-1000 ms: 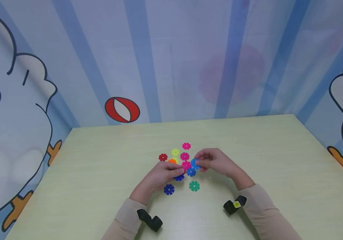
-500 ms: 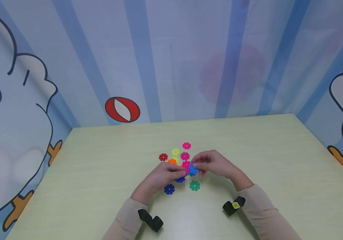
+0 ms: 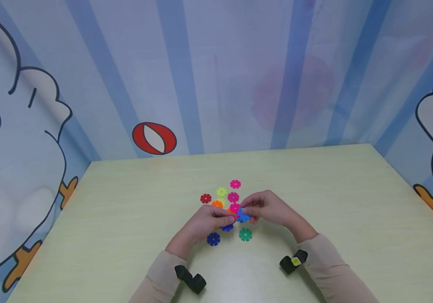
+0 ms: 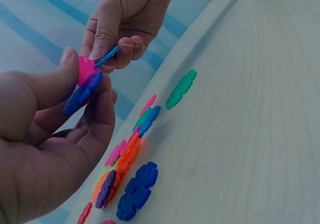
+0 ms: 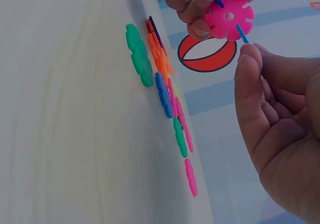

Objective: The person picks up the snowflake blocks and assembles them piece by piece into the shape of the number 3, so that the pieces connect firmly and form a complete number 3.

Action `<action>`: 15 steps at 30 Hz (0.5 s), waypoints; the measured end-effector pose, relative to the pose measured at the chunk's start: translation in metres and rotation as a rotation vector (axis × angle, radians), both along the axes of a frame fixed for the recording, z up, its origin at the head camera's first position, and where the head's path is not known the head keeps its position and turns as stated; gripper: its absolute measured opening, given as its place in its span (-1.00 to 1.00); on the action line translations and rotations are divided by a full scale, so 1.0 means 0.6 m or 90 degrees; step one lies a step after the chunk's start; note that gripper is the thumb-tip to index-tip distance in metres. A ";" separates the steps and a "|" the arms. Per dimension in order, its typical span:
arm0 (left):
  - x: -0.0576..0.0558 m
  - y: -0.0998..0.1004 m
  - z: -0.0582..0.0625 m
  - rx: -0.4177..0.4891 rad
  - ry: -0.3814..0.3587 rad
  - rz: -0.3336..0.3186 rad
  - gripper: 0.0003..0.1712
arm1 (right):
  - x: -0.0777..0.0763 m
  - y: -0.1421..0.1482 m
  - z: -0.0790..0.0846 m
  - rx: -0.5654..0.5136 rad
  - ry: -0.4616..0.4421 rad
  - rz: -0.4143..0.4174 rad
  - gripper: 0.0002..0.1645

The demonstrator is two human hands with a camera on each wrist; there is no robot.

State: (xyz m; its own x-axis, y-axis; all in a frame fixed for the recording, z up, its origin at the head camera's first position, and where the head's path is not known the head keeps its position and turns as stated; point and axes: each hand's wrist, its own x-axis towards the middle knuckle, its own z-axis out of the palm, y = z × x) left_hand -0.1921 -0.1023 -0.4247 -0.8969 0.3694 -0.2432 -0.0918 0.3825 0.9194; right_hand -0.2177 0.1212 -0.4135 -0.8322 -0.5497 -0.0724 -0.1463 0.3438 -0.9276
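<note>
My left hand (image 3: pixel 204 222) pinches a pink notched plastic disc (image 5: pixel 241 10), a snowflake-type linking piece, over the loose pieces on the table. A dark blue notched disc (image 4: pixel 82 95) is joined crosswise to the pink one, close by the left thumb. Between thumb and fingers, my right hand (image 3: pixel 267 208) pinches a light blue notched disc (image 3: pixel 243 216). In the right wrist view it shows edge-on, its edge right at a notch in the pink rim. The two hands face each other, fingertips close together.
Loose discs lie beneath and around the hands: green (image 3: pixel 245 235), dark blue (image 3: pixel 213 239), dark red (image 3: pixel 206 198), yellow (image 3: pixel 222 192), orange (image 3: pixel 217 204) and pink (image 3: pixel 235 184). Behind the pale table (image 3: pixel 144 189) rises a striped blue backdrop (image 3: pixel 231 84).
My right hand has moved left and slightly down, bringing the light blue disc against the pink one. The left hand has shifted only slightly; the loose discs lie as before.
</note>
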 end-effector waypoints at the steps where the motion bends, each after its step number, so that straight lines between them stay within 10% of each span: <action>1: 0.000 0.000 0.000 0.000 0.001 0.001 -0.73 | 0.000 -0.001 0.000 0.001 0.004 -0.003 -0.75; 15: 0.004 0.001 0.002 -0.010 0.012 -0.004 -0.73 | 0.005 -0.010 -0.006 -0.011 0.026 0.004 -0.82</action>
